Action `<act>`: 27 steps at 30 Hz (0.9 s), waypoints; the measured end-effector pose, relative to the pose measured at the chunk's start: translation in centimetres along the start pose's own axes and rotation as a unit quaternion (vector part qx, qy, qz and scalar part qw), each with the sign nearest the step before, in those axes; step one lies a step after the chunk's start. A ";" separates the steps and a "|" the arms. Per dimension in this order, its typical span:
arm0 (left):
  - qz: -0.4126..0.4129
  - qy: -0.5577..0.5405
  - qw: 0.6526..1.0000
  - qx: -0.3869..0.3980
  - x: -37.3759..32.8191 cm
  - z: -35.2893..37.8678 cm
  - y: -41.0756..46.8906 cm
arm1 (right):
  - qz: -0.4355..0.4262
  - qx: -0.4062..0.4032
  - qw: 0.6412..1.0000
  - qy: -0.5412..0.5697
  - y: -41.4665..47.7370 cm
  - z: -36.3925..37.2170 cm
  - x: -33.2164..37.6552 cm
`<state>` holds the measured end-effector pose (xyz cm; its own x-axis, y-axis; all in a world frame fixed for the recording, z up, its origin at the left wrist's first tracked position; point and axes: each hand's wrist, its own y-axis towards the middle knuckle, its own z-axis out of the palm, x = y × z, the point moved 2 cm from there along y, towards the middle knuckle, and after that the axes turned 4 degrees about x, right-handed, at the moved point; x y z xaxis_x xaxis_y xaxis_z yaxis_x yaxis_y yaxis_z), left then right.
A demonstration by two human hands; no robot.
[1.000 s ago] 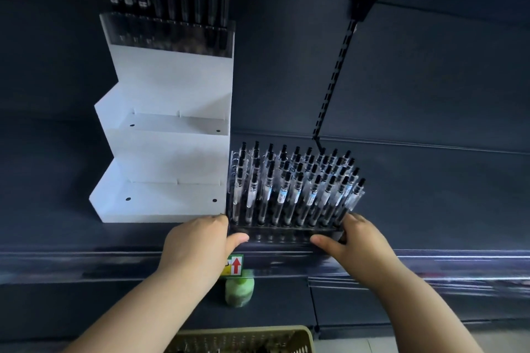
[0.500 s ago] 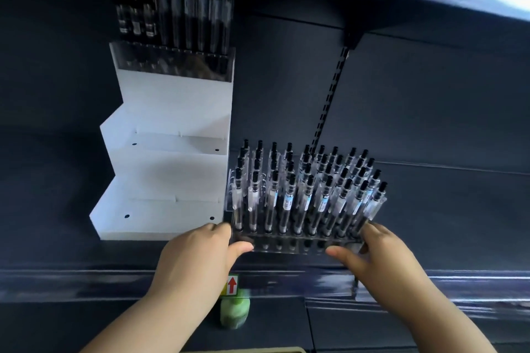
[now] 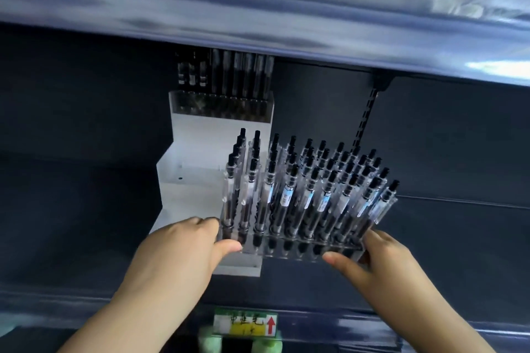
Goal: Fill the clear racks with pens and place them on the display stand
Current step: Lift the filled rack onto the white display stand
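A dark shelf bay (image 3: 86, 209) fills most of the view, its back panel near black, with a glossy blue-grey shelf edge (image 3: 258, 23) running across the top and a slotted upright (image 3: 365, 120) coming down at the right of centre. Against the back, left of centre, stands the white stepped display stand (image 3: 195, 163); on its top step sits a clear rack of dark pens (image 3: 226, 74), the pen tops reaching up just under the upper shelf edge.

In front of the stand's lower steps, and partly covering them, is a second clear rack (image 3: 289, 246) — filled with rows of clear-barrelled pens (image 3: 309, 180) with black tips, all tilted back and to the right. The rack is held off the shelf floor, its left end overlapping the stand's lower right corner.

The left hand (image 3: 183, 249) clasps the rack's left end, thumb along the front face and fingers wrapped behind. The right hand (image 3: 381, 261) clasps the right end in the same way, thumb pointing left along the lower front edge.

On the front lip of the lower shelf, a small green and yellow price label (image 3: 245, 324) with a red arrow — its handwriting is too blurred to read. Just beneath it shows a pale green object (image 3: 212, 342), cut off by the frame.
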<state>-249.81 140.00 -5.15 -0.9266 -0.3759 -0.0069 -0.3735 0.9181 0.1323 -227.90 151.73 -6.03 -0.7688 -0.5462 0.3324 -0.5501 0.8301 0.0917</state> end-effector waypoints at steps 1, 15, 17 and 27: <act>-0.002 0.001 1.000 0.000 0.6 -0.3 0.2 | -0.002 -0.004 1.000 -0.005 0.4 0.1 0.6; -0.045 -0.037 0.997 -0.041 7.4 -3.6 3.7 | -0.035 -0.034 0.998 0.025 6.2 -1.0 7.4; -0.051 -0.040 0.997 -0.038 8.4 -3.8 4.5 | -0.038 -0.028 0.999 0.024 7.2 -0.7 8.3; -0.059 -0.055 0.996 -0.029 12.0 -3.6 8.3 | -0.025 -0.017 0.999 0.030 11.6 0.7 10.5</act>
<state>-263.90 142.62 -0.56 -0.8768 -0.4619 -0.1338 -0.4799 0.8584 0.1815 -242.55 155.55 -2.09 -0.7193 -0.5803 0.3819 -0.5753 0.8057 0.1409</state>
